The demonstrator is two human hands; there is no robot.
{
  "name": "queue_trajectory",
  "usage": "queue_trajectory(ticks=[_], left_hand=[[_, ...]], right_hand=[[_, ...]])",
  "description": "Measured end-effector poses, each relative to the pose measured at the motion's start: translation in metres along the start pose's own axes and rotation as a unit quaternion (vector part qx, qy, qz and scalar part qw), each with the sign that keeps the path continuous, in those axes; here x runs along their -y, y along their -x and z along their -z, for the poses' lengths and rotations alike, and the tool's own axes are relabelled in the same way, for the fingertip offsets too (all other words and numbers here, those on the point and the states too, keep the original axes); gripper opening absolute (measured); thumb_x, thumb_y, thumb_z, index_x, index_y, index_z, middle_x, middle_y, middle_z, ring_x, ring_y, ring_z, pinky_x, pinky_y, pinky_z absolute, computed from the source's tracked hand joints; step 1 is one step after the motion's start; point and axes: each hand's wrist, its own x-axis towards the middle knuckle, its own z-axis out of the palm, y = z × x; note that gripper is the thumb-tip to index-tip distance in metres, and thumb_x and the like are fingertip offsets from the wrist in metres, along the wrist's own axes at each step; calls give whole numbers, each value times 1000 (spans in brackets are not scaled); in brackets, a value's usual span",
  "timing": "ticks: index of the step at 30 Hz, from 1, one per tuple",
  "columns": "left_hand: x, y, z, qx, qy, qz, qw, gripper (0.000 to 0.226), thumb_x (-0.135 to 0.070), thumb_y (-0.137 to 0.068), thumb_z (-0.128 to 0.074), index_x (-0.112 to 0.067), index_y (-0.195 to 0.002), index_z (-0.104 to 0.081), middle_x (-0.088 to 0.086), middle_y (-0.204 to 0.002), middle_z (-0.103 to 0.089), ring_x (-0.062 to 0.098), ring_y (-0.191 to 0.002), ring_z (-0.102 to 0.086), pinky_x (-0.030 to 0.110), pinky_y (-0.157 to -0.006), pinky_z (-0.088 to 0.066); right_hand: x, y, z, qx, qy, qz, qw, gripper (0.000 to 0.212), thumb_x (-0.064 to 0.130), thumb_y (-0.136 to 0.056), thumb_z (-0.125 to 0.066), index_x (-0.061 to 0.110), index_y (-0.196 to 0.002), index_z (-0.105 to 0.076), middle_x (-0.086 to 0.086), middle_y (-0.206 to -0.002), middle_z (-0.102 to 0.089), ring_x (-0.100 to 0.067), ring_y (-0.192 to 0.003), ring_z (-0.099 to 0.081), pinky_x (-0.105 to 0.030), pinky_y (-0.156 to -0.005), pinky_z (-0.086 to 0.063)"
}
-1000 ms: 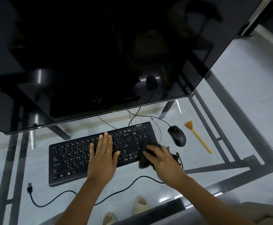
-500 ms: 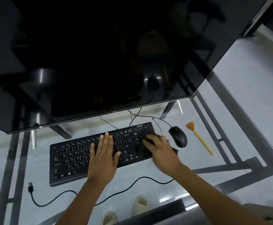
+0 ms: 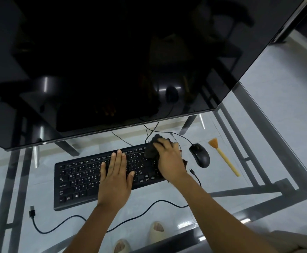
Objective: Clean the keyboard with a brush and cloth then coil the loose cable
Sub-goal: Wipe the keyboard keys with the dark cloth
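A black keyboard [image 3: 79, 181] lies on the glass table. My left hand [image 3: 116, 176] rests flat on its middle keys, fingers straight. My right hand [image 3: 169, 159] presses a dark crumpled cloth [image 3: 151, 148] onto the keyboard's far right end, near the top edge. A loose black cable [image 3: 61, 225] with a USB plug [image 3: 32, 213] snakes along the table in front of the keyboard, running right under my right forearm. A brush [image 3: 223, 157] with orange bristles and a pale handle lies to the right of the mouse.
A black mouse [image 3: 199, 155] sits between the keyboard and the brush, its cord leading behind the monitor. A large dark monitor [image 3: 130, 61] overhangs the back of the glass table [image 3: 258, 136]. Feet in pale slippers show through the glass below.
My right hand has slid the cloth from the keyboard's near right corner up to its far right corner. My left hand has stayed flat on the keys.
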Motion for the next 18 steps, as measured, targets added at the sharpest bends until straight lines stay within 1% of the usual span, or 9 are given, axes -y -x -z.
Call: queue_trajectory(ticks=[3, 4, 7, 8, 11, 12, 15, 16, 18], left_hand=[[1, 0, 0, -3, -1, 3, 1000, 64, -48, -97, -16, -12, -150, -14, 2, -159, -8, 16, -146, 0, 43, -117, 2], [1, 0, 0, -2, -2, 3, 1000, 64, -48, -97, -17, -12, -150, -14, 2, -159, -9, 16, -146, 0, 43, -117, 1], [-1, 0, 0, -1, -3, 1, 1000, 64, -48, -97, -17, -12, -150, -15, 2, -158, -9, 17, -146, -2, 43, -117, 0], [-1, 0, 0, 0, -6, 3, 1000, 64, -48, -97, -16, -12, -150, -14, 2, -158, -9, 17, -146, -2, 44, -116, -1], [1, 0, 0, -4, -15, 9, 1000, 63, -47, -97, -17, -11, -149, -17, 4, -158, -12, 19, -146, -6, 45, -116, -3], [1, 0, 0, -3, -15, 9, 1000, 63, -46, -97, -18, -11, -149, -17, 4, -158, -13, 19, -146, -6, 45, -116, -3], [0, 2, -1, 6, -18, 6, 1000, 63, -47, -97, -17, -11, -149, -17, 4, -158, -13, 19, -146, -6, 45, -116, -3], [0, 2, -1, 7, -19, 7, 1000, 63, -47, -97, -17, -11, -149, -17, 4, -158, -13, 19, -146, -6, 45, -115, -3], [2, 2, 0, 9, -19, 7, 1000, 63, -48, -97, -17, -12, -149, -17, 4, -158, -13, 19, -146, -6, 44, -115, -2]], right_hand=[[14, 18, -10, 33, 6, 133, 991, 62, -4, -74, -60, 17, -132, -54, -6, -141, -47, -30, -99, -48, -40, -89, -49], [7, 19, -9, 32, 11, 142, 989, 64, -6, -74, -59, 19, -132, -54, -4, -141, -47, -30, -100, -49, -40, -88, -50], [-26, 16, -2, -24, 7, -2, 1000, 67, -11, -73, -60, 21, -132, -56, -3, -141, -49, -32, -104, -48, -42, -91, -52], [-31, 20, -1, -31, 4, -19, 999, 66, -11, -71, -64, 20, -130, -59, -4, -139, -51, -33, -101, -49, -42, -89, -53], [-34, 46, -4, 6, 37, 94, 995, 66, -8, -66, -72, 21, -124, -63, -3, -136, -53, -29, -95, -52, -31, -83, -52], [-38, 53, -4, 13, 36, 105, 994, 65, -7, -67, -72, 22, -124, -63, -1, -137, -53, -27, -95, -52, -30, -82, -52], [-49, 66, -5, -31, -22, -11, 999, 65, -9, -66, -74, 21, -123, -63, -2, -136, -54, -28, -96, -52, -32, -83, -54], [-46, 72, -7, -30, -22, -12, 999, 65, -8, -66, -75, 20, -123, -63, -3, -136, -54, -28, -96, -53, -31, -84, -52], [-39, 85, -10, 7, 3, 71, 997, 64, -2, -66, -77, 23, -124, -62, -1, -139, -51, -27, -99, -53, -30, -87, -51]])
